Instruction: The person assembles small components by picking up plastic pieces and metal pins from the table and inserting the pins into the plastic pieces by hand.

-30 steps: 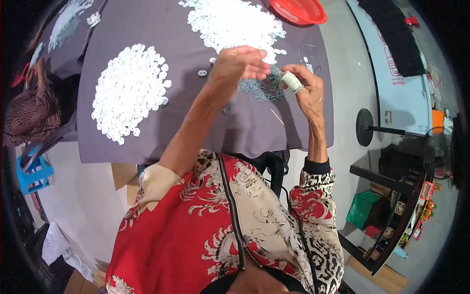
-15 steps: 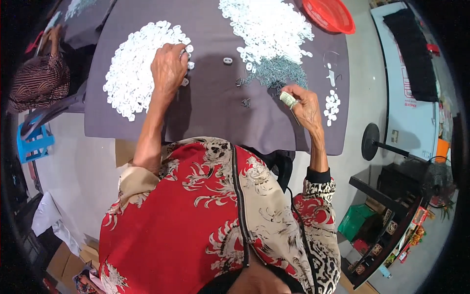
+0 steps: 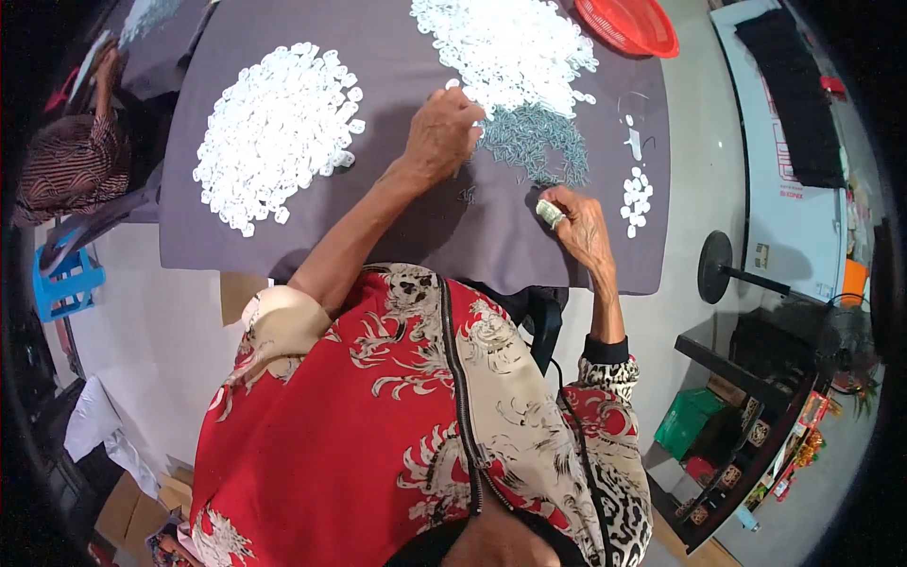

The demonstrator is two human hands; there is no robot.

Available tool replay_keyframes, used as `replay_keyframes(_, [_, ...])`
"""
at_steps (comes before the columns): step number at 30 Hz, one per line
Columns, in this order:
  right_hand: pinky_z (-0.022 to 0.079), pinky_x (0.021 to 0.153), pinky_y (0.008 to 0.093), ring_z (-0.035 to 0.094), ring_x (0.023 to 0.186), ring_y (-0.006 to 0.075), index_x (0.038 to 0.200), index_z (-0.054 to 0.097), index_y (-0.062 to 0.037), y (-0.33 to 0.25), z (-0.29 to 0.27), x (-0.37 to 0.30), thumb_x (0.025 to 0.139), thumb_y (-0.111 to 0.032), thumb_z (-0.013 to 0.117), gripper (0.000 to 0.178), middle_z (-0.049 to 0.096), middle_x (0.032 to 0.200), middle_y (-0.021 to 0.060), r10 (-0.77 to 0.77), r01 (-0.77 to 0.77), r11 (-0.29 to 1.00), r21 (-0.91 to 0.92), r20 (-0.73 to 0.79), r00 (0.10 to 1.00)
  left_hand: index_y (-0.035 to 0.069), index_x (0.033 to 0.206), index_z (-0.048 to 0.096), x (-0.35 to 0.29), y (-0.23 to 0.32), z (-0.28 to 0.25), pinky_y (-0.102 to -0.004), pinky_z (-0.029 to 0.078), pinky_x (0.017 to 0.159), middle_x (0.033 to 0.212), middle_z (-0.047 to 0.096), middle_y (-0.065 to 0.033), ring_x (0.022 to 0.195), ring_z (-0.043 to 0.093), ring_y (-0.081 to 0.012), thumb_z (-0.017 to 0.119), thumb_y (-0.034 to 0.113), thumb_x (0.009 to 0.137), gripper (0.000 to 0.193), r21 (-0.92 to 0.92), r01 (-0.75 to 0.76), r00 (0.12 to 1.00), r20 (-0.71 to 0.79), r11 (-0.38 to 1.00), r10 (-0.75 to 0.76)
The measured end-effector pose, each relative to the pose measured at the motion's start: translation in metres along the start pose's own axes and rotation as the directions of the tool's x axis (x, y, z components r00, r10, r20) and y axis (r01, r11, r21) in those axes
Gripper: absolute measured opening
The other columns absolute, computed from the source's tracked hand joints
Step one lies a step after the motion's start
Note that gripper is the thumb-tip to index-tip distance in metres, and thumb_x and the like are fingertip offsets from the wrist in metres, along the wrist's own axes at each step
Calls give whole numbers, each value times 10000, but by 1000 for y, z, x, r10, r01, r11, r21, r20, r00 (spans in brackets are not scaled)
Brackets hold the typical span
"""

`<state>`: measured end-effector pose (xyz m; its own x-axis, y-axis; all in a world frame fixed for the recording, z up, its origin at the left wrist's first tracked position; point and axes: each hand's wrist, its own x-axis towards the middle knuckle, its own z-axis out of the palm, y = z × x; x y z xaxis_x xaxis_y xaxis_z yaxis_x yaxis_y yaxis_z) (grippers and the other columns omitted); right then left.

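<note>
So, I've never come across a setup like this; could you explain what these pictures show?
There's no machine: a person works by hand. A wide fisheye camera on their head looks down, so straight edges bend toward the rim.

On the dark table lie a left white pile, a far white pile, small grey pieces and a red basket.

The left hand is beside the far pile; whether it grips anything is unclear. The right hand, near the grey pieces, wears a pale wrap on one finger.
</note>
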<state>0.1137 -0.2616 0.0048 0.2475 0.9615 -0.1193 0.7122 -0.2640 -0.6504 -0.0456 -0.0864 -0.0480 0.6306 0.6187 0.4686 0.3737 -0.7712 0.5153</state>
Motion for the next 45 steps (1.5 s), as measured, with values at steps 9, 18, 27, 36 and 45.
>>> replay_keyframes(9, [437, 582, 367, 570, 625, 345, 837, 585, 8, -4, 2, 3, 695, 6, 504, 164, 581, 717, 194, -57, 58, 995, 75, -27, 998, 95, 828, 610, -6, 5, 9, -361, 443, 698, 809, 506, -72, 814, 511, -247, 672, 109, 665, 174, 0, 90, 994, 57, 996, -90])
replay_keyframes(18, [439, 567, 322, 564, 587, 266, 874, 579, -1, -22, -1, 22, 707, -26, 523, 177, 584, 703, 176, -65, 64, 996, -66, -7, 998, 52, 786, 580, -7, 11, 1, -373, 432, 678, 804, 509, -86, 791, 503, -262, 629, 105, 675, 132, -126, -64, 993, -108, 990, 50])
replay_keyframes(27, [462, 622, 437, 571, 701, 373, 853, 578, -22, -23, 35, 79, 715, -83, 539, 156, 592, 787, 194, -333, 295, 891, -344, -56, 941, 4, 879, 607, -14, 17, -8, -286, 452, 614, 693, 594, -77, 640, 567, -179, 575, 104, 702, 207, -553, 368, 922, 117, 747, -368])
replay_keyframes(36, [449, 589, 437, 567, 678, 368, 793, 571, -24, -18, 30, 82, 693, -33, 486, 132, 585, 745, 187, -361, 358, 849, -389, 68, 930, 1, 892, 630, -9, 15, -20, -207, 400, 572, 690, 553, 7, 619, 489, -68, 620, 153, 703, 242, -782, 496, 835, 310, 378, -454])
replay_keyframes(45, [458, 614, 430, 576, 689, 364, 792, 584, -10, -7, 24, 84, 701, -33, 491, 132, 591, 751, 190, -376, 356, 866, -350, 11, 927, 14, 947, 615, 3, 25, -33, -197, 384, 629, 733, 549, 17, 670, 468, -54, 639, 132, 743, 236, -840, 466, 853, 343, 278, -392])
